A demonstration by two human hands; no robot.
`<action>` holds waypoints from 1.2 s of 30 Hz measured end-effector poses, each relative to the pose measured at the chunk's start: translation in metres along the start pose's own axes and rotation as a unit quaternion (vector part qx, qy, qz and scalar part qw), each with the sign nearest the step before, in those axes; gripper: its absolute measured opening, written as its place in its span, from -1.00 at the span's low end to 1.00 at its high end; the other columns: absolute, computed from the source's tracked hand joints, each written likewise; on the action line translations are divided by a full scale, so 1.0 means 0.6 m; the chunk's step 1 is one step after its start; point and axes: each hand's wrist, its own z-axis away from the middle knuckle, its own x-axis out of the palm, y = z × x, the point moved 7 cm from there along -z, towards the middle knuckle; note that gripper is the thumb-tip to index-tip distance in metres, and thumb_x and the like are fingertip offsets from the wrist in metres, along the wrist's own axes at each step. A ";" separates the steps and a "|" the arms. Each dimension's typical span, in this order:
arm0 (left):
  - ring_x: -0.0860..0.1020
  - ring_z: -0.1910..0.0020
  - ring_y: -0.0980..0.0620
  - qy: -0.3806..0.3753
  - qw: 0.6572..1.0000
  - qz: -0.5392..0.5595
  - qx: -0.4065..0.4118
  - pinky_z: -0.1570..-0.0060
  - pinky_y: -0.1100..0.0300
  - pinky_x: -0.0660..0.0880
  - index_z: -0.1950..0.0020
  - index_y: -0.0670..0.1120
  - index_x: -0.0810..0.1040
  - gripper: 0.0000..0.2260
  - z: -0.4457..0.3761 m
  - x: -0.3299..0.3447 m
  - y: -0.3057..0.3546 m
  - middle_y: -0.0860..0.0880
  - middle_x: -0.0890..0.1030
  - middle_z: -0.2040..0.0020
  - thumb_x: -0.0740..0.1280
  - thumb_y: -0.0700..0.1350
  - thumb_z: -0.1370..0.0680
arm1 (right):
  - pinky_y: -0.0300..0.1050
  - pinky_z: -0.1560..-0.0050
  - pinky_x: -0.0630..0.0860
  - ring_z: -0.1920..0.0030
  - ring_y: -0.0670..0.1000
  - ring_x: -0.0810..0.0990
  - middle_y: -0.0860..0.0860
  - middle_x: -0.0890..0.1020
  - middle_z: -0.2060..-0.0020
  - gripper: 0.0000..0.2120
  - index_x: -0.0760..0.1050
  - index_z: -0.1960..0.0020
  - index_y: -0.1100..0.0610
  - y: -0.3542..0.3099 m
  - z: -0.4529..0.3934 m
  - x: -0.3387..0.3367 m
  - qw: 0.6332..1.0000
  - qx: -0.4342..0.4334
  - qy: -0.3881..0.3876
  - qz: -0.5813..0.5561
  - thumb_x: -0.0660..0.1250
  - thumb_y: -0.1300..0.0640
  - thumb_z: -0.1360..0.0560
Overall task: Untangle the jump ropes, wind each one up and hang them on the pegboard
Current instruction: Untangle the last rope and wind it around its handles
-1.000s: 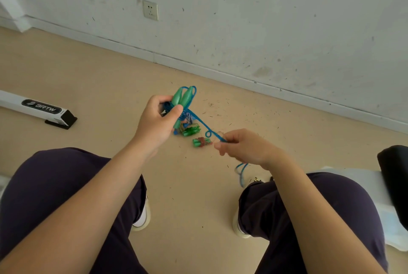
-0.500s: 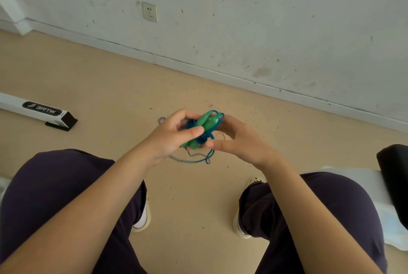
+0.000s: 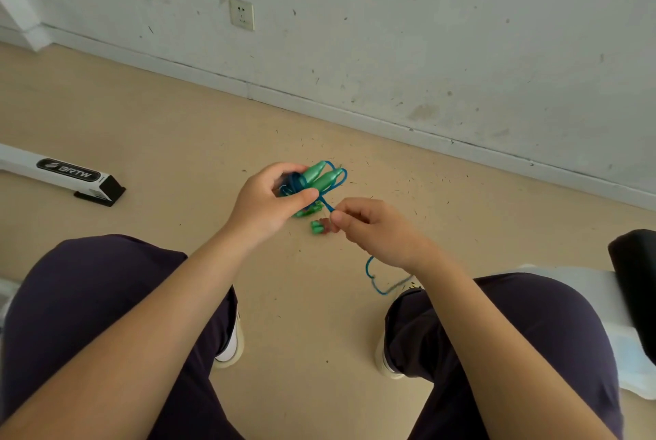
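Two bare hands are winding a thin blue jump rope (image 3: 328, 205) above the floor: the left hand (image 3: 273, 205) is clamping its paired green plastic handles (image 3: 319, 175) as a core, while the right hand (image 3: 376, 230) is pinching the cord taut for wrapping.

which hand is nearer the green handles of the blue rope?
Left. The left hand grips the wound bundle right at the green handles. The right hand sits below and to their right, pinching the blue rope strand.
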 end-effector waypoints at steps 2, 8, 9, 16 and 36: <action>0.61 0.03 0.18 0.004 1.000 0.004 -0.016 0.06 0.27 0.49 -0.17 0.09 0.63 -0.67 0.000 0.000 -0.001 0.09 0.68 -0.09 0.55 -0.09 -0.44 | -0.27 0.36 0.24 0.42 -0.12 0.25 -0.05 0.33 0.43 -0.77 0.55 0.08 0.21 -0.013 0.003 -0.002 0.998 -0.040 0.012 0.041 0.30 0.04 -0.60; 0.61 0.23 0.05 0.014 0.989 0.121 -0.080 0.22 0.20 0.46 -0.06 0.03 0.66 -0.88 0.010 0.011 -0.006 0.01 0.69 0.09 0.44 -0.04 -0.54 | -0.08 0.28 0.38 0.43 -0.06 0.36 -0.12 0.46 0.48 -0.74 0.48 0.01 0.09 -0.019 0.004 0.008 0.990 -0.042 0.031 0.128 0.19 -0.09 -0.63; 0.60 0.22 0.05 0.010 0.988 0.128 -0.083 0.18 0.15 0.53 -0.08 0.00 0.64 -0.89 0.010 0.013 -0.005 -0.04 0.67 0.06 0.38 -0.05 -0.58 | -0.04 0.16 0.46 0.34 -0.01 0.48 -0.08 0.58 0.36 -0.74 0.47 -0.05 0.07 -0.019 0.002 0.012 0.989 -0.035 0.029 0.139 0.15 -0.10 -0.65; 0.63 0.13 -0.03 -0.013 0.979 0.187 -0.073 0.14 0.03 0.64 -0.22 -0.13 0.52 -0.82 0.011 0.023 0.004 -0.14 0.56 -0.07 0.31 -0.12 -0.64 | -0.06 0.13 0.42 0.20 0.08 0.50 0.12 0.63 0.17 -0.82 0.50 0.01 0.14 -0.001 -0.008 0.004 0.990 -0.017 0.062 0.125 0.15 0.15 -0.65; 0.60 0.14 0.02 -0.187 0.979 0.053 -0.062 0.30 0.23 0.46 -0.24 0.00 0.62 -0.71 0.020 0.049 0.001 -0.01 0.67 0.05 0.41 -0.25 -0.55 | -0.41 0.17 0.38 0.19 -0.12 0.51 -0.03 0.57 0.23 -0.93 0.64 0.09 0.10 -0.048 0.011 -0.051 0.979 -0.142 0.120 0.080 0.38 0.22 -0.52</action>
